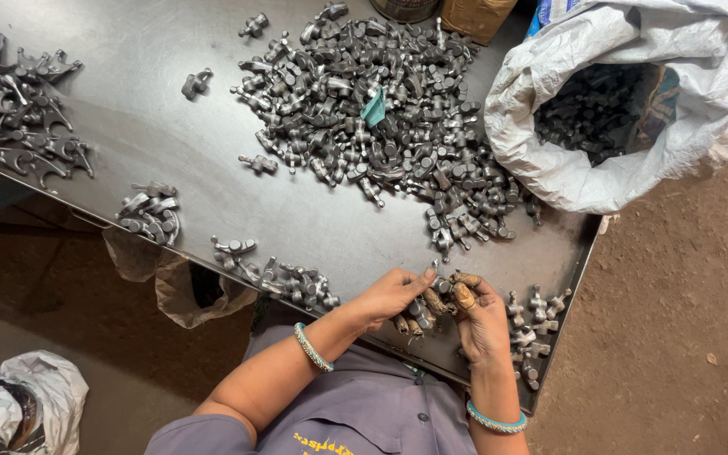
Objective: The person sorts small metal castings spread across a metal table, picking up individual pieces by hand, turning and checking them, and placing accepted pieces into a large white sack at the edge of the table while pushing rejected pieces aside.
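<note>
Your left hand [393, 295] and right hand [480, 318] both closed on small grey metal parts [428, 307], fingers touching, at near edge of surface [195, 152]. Big pile of same parts [381, 118] toward far edge. White sack [617, 101] of parts at far right corner.

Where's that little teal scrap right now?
In the head view, the teal scrap lies on top of the big pile of metal parts, left of the white sack.
</note>
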